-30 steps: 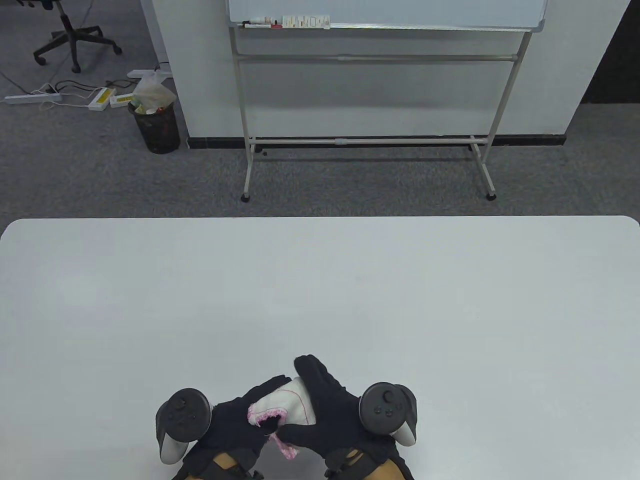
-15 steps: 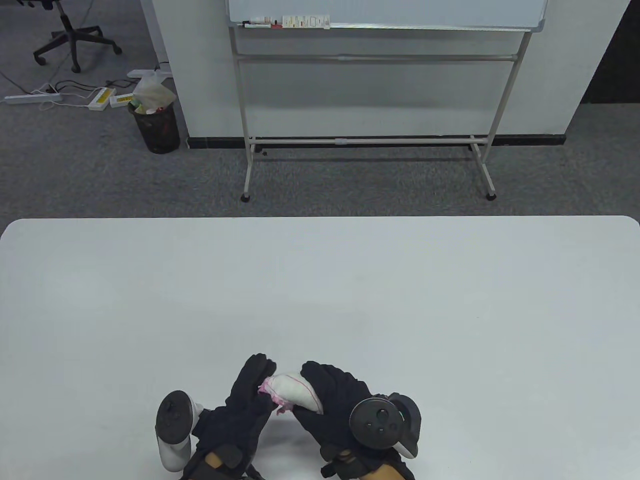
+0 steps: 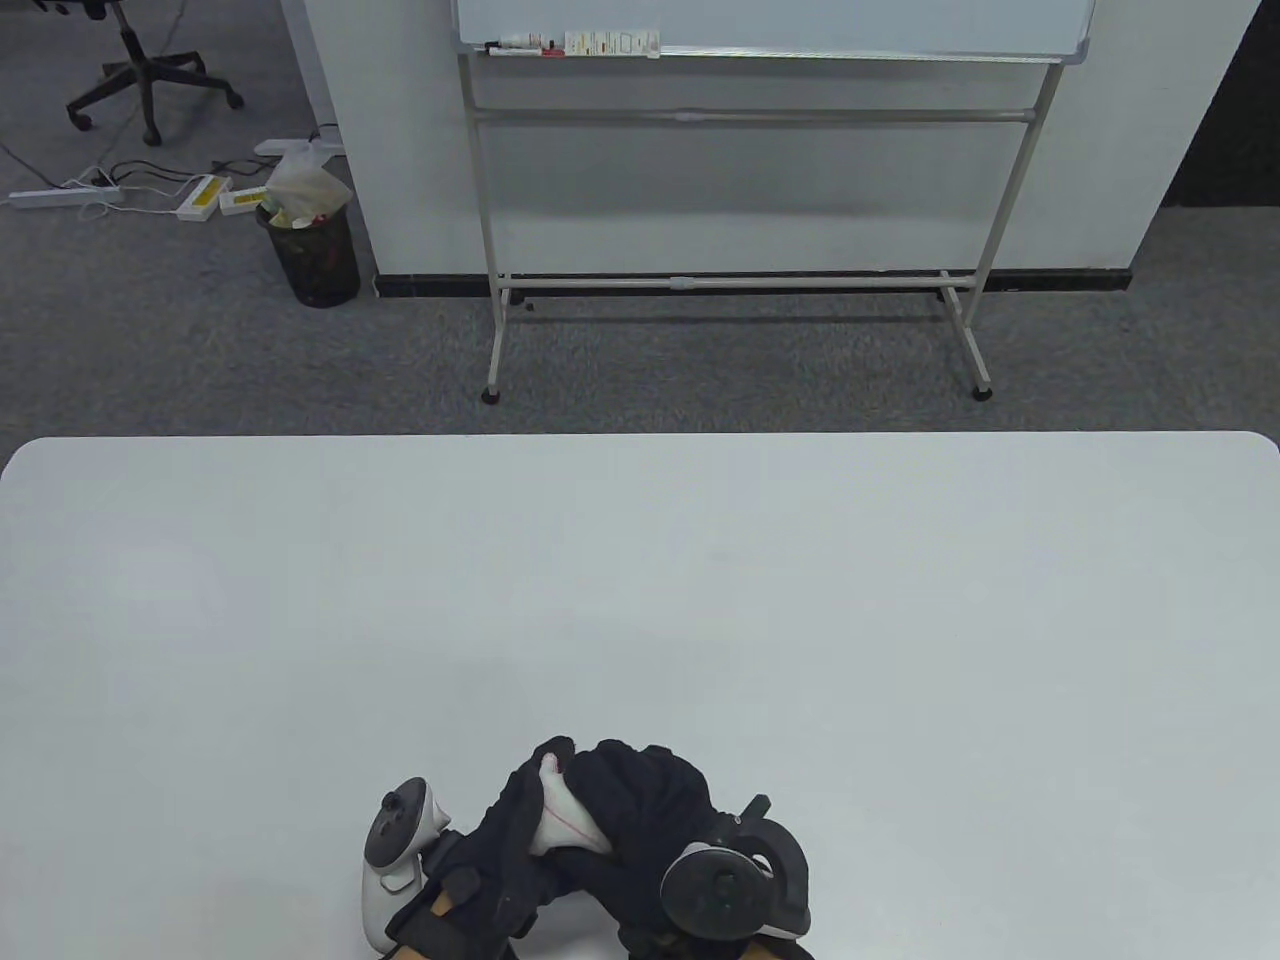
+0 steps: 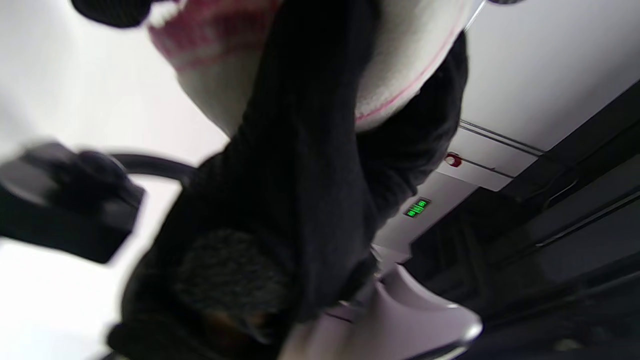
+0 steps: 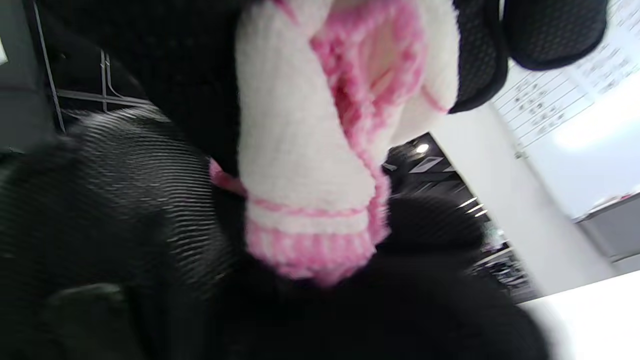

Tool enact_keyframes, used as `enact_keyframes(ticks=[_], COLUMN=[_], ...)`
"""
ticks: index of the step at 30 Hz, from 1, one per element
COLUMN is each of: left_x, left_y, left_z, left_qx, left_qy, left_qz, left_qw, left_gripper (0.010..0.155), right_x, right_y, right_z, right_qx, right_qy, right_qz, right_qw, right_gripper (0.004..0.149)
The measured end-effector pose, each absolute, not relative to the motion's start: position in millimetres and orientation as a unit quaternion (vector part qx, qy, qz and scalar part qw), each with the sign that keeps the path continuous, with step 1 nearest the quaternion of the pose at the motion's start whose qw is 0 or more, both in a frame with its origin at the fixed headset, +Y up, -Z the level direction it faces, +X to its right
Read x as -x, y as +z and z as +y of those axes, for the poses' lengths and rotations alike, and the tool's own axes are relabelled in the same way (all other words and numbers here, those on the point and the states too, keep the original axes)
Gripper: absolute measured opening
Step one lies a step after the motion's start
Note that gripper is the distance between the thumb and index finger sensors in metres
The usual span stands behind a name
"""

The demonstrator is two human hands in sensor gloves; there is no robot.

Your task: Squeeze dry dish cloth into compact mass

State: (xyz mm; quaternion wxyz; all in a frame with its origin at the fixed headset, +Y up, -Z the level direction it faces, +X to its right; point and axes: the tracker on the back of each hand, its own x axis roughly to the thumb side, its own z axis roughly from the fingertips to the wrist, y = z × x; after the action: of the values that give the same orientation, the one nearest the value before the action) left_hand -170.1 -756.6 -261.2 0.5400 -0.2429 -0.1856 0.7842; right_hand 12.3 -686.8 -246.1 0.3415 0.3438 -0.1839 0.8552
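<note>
The dish cloth (image 3: 560,818) is white with pink trim, bunched into a small wad near the table's front edge. Both black-gloved hands are cupped tightly around it. My left hand (image 3: 510,830) wraps it from the left, my right hand (image 3: 640,800) from the right and over the top. Only a sliver of cloth shows between the palms in the table view. In the left wrist view the cloth (image 4: 400,55) is pressed under dark fingers (image 4: 305,125). In the right wrist view the wad (image 5: 320,150) shows its pink edge, held against the gloves.
The white table (image 3: 640,600) stretches away from the hands. Beyond its far edge stand a whiteboard frame (image 3: 740,280), a black waste bin (image 3: 310,250) and an office chair (image 3: 140,70) on grey carpet.
Both hands have rolled inward and closed together over the cloth, pulling slightly toward the front edge. Far less of the cloth shows now than before.
</note>
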Motion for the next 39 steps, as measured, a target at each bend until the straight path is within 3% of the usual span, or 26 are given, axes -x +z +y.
enact_keyframes(ticks=[3, 12, 16, 19, 25, 28, 31, 34, 37, 39], left_x=[172, 195, 203, 197, 191, 193, 190, 183, 169, 161], left_y=[-262, -268, -268, -268, -267, -267, -262, -257, -253, -252], left_z=[-756, -748, -739, -740, -739, -739, -737, -739, -741, -741], left_qx=[0.229, 0.113, 0.073, 0.078, 0.134, 0.159, 0.178, 0.173, 0.210, 0.208], left_qy=[0.802, 0.790, 0.744, 0.737, 0.759, 0.772, 0.764, 0.752, 0.775, 0.794], left_qz=[-0.192, -0.145, -0.116, -0.112, -0.167, -0.181, -0.174, -0.140, -0.148, -0.166], left_qw=[0.518, 0.585, 0.654, 0.662, 0.615, 0.588, 0.595, 0.620, 0.578, 0.547], left_gripper=[0.076, 0.059, 0.056, 0.057, 0.060, 0.064, 0.072, 0.085, 0.090, 0.088], right_x=[-4, 3, -5, -6, -8, -8, -10, -14, -14, -10], right_y=[-244, -249, -249, -246, -243, -241, -240, -238, -235, -233], right_z=[-689, -695, -692, -687, -683, -678, -676, -674, -674, -676], right_qx=[-0.360, -0.376, -0.393, -0.402, -0.374, -0.366, -0.337, -0.297, -0.274, -0.307], right_qy=[0.840, 0.804, 0.839, 0.854, 0.871, 0.860, 0.867, 0.882, 0.894, 0.887], right_qz=[-0.155, -0.075, -0.109, -0.140, -0.199, -0.235, -0.273, -0.296, -0.315, -0.303], right_qw=[0.376, 0.455, 0.360, 0.300, 0.251, 0.267, 0.244, 0.215, 0.164, 0.163], right_gripper=[0.082, 0.095, 0.110, 0.119, 0.109, 0.093, 0.076, 0.071, 0.069, 0.071])
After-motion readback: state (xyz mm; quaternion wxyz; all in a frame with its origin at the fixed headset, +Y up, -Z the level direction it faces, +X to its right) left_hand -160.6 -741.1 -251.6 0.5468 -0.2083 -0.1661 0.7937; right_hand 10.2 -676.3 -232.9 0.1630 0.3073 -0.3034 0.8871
